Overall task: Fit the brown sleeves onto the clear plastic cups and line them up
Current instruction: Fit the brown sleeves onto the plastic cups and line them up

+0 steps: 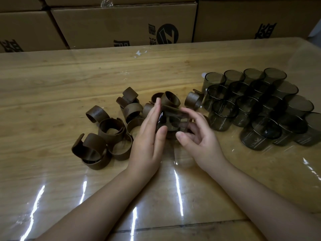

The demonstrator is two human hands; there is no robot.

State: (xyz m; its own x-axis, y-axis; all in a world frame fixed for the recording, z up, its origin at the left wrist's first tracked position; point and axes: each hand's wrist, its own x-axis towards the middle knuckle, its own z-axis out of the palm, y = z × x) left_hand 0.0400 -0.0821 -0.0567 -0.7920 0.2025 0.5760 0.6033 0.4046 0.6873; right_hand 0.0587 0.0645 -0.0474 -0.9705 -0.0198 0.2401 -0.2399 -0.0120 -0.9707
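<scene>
Between my two hands lies a smoky clear cup (pixel 171 121) on its side, with a brown sleeve (pixel 173 110) partly around it. My left hand (pixel 149 136) presses its straight fingers against the cup's base end. My right hand (pixel 196 136) curls its fingers round the cup's open end and the sleeve. A heap of several loose brown sleeves (pixel 111 129) lies to the left and behind my hands. Several bare smoky cups (pixel 257 108) stand upright in a cluster to the right.
The wooden table (pixel 69 75) has a glossy clear cover with light glare along its near part. Stacked cardboard boxes (pixel 121 25) form a wall just past the far edge. One brown sleeve (pixel 193 100) leans against the cup cluster.
</scene>
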